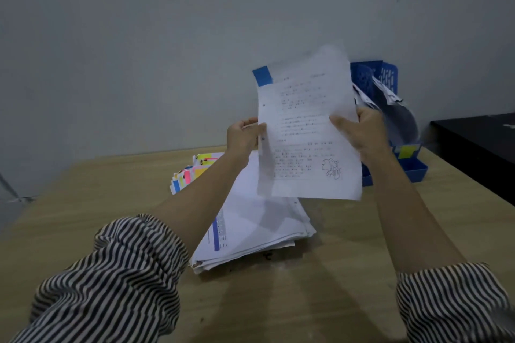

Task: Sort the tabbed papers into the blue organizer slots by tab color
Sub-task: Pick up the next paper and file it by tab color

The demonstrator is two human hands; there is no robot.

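Tabs point(192, 172): yellow, pink and blue, sticking out at the far left edge of my stack.
Stack point(256, 234): loose papers flat on the counter point(83, 203), under my left arm.
Left hand point(241, 136): pinching the sheet's left edge, held above the stack.
Sheet point(306, 131): printed page, upright and slightly tilted, between both hands; blue tab point(262, 75) at its top left corner.
Right hand point(362, 132): gripping the sheet's right edge, thumb on the front.
Organizer point(390, 81): blue, on the counter behind my right hand, papers in it; yellow tag point(405, 152) on the front.
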